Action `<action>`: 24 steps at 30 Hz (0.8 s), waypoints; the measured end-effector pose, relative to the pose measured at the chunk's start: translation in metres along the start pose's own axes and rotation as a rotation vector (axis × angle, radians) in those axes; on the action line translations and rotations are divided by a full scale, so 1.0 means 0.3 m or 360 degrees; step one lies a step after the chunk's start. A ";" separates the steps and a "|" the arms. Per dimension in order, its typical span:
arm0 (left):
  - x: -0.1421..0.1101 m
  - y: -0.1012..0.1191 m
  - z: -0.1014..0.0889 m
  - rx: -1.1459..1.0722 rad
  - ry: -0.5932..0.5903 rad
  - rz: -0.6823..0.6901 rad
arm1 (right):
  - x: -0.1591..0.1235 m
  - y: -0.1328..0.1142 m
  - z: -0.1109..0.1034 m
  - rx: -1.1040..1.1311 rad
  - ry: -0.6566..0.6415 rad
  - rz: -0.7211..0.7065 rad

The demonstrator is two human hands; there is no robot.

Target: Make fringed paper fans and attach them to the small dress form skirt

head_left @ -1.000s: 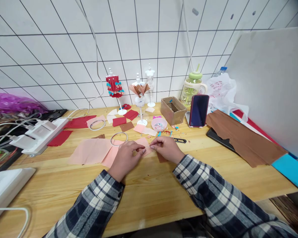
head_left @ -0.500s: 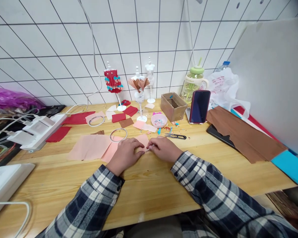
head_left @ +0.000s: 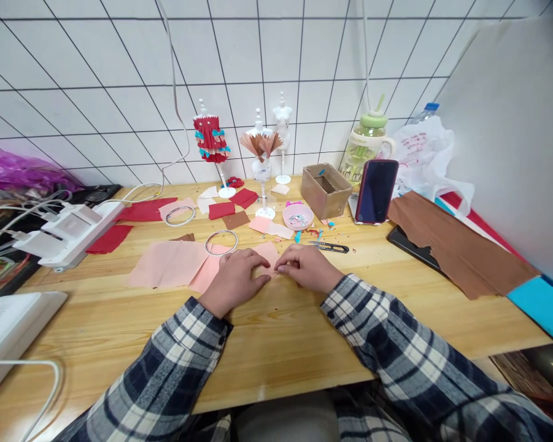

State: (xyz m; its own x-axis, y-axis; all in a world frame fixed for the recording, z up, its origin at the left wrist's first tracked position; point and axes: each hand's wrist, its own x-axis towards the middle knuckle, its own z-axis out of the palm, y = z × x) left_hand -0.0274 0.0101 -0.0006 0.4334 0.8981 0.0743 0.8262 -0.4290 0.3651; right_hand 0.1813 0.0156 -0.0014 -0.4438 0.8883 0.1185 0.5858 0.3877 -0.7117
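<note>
A piece of thin pink paper (head_left: 267, 250) lies on the table under my fingertips. My left hand (head_left: 234, 279) rests on its left side, thumb and index finger apart. Thumb and fingers of my right hand (head_left: 306, 267) are pinched together at the paper's near edge, partly hiding it. Close to the left hand are a larger pale pink sheet (head_left: 163, 264), another pink piece (head_left: 204, 274) and a silver ring (head_left: 221, 242). Black thread snips (head_left: 330, 247) lie just beyond my right hand.
Behind stand a mannequin in a red dress (head_left: 210, 140), one with brown pleated paper (head_left: 262, 147) and a bare white one (head_left: 282, 120). A pink dish (head_left: 297, 217), cardboard box (head_left: 326, 191) and propped phone (head_left: 376, 191) are right of them. A power strip (head_left: 85, 233) lies left.
Both hands stay at the same pink paper. My right fingers have shifted slightly at its near edge, where a whitish strip showed before. The whole view has tilted a little.
</note>
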 end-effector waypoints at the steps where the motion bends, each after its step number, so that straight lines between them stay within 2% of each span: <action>1: 0.000 0.001 0.000 -0.0011 -0.0012 -0.0007 | 0.004 0.004 0.006 0.0094 0.0014 0.0038; 4: 0.001 0.003 -0.001 -0.0030 -0.0034 -0.0019 | 0.012 0.006 0.020 0.0279 0.0007 0.0153; 6: 0.002 0.005 -0.001 -0.0046 -0.0041 -0.0026 | 0.017 -0.002 0.022 0.0278 0.0009 0.0191; 14: 0.004 0.012 -0.005 -0.0075 -0.0042 -0.0041 | 0.048 -0.023 0.038 -0.0052 -0.0018 0.0208; 20: 0.004 0.018 -0.010 -0.0048 -0.0062 -0.0036 | 0.055 -0.019 0.050 -0.0114 -0.0128 0.0208; 24: 0.005 0.019 -0.010 -0.0026 -0.0063 -0.0043 | 0.050 -0.031 0.041 -0.0339 -0.0124 0.0167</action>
State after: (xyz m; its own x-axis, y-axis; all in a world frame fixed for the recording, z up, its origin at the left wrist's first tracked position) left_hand -0.0231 0.0093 0.0044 0.4250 0.9048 0.0274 0.8322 -0.4025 0.3815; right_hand 0.1607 0.0222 -0.0017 -0.4194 0.9078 -0.0080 0.7574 0.3450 -0.5544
